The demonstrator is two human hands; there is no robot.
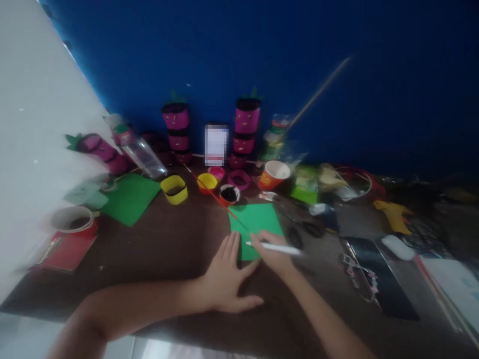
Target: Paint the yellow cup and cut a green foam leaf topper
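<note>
A green paper sheet (258, 219) lies on the dark table (168, 244) in front of me. My left hand (226, 276) rests flat on the table with fingers stretched out, its fingertips at the sheet's near left edge. My right hand (271, 252) is closed around a white pen (275, 248) that lies across the sheet's near edge, tip pointing left. A red brush stick (217, 199) runs from the paint cups down onto the sheet.
Small cups of paint (207, 182) and a yellow ring (174, 189) sit behind the sheet, with purple stacked craft figures (247, 129) at the blue wall. A second green sheet (130, 197) lies left. Scissors (307, 228), a dark tablet (377, 279) and a yellow glue gun (392, 214) lie right.
</note>
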